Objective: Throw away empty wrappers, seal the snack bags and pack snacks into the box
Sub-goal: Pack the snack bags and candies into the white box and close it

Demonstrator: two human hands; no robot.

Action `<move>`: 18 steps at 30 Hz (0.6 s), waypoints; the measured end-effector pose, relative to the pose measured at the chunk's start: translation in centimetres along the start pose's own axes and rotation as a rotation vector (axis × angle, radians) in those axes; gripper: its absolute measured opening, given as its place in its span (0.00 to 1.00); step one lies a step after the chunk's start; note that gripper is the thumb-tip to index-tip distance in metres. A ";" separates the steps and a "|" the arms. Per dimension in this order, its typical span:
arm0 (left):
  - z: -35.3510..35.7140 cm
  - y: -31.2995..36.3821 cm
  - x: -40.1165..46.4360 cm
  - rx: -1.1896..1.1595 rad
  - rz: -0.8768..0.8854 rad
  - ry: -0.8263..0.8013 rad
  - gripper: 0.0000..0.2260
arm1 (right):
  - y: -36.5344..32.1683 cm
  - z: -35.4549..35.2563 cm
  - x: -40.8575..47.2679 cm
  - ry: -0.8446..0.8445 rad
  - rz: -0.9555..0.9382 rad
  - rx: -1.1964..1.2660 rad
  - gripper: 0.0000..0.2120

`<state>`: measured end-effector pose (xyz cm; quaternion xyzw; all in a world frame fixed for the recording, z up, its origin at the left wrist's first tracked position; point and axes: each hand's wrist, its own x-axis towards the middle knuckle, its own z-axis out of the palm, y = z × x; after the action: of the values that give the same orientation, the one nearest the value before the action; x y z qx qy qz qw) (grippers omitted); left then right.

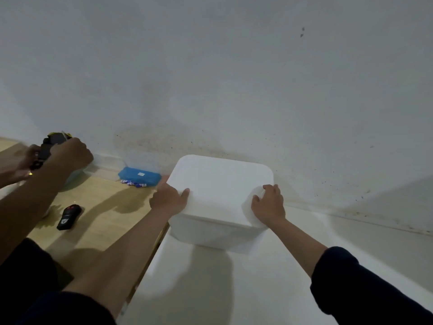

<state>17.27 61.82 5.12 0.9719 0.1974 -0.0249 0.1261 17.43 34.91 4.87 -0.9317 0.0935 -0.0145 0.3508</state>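
Head view: left hand (169,200) and right hand (268,205) lie open, flat on the box (220,184) lid near the counter's (234,289) back edge; best press both near corners evenly until it seats.

A blue flat case (139,175) with a small white label lies on a light wooden floor (100,207) against a stained white wall (210,78). A black remote (68,217) with red buttons lies nearer, well apart from the case

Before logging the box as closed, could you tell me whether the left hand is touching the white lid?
Touching: the head view shows the left hand lying flat on the white lid, fingers over its near-left edge.
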 end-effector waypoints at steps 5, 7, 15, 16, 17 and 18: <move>1.2 -0.7 0.6 0.003 0.051 -0.041 0.37 | 0.1 1.3 -0.3 0.040 -0.038 -0.175 0.24; 1.4 -0.6 0.9 0.030 0.058 -0.026 0.37 | 0.2 1.5 -0.3 0.049 -0.028 -0.159 0.23; 1.0 -0.3 1.2 0.132 0.086 -0.061 0.41 | 0.1 1.5 -0.5 0.074 -0.065 -0.228 0.25; 0.9 -0.1 1.1 0.161 0.103 -0.054 0.39 | 0.1 1.4 -0.5 0.081 -0.090 -0.242 0.26; 0.8 0.3 0.9 0.179 0.124 -0.055 0.36 | 0.1 1.4 -0.8 0.088 -0.113 -0.231 0.26; 0.9 0.8 0.7 0.194 0.144 -0.051 0.34 | 0.2 1.4 -0.9 0.105 -0.134 -0.205 0.26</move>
<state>18.19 61.17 4.38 0.9902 0.1205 -0.0595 0.0377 16.64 35.84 3.75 -0.9648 0.0502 -0.0770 0.2466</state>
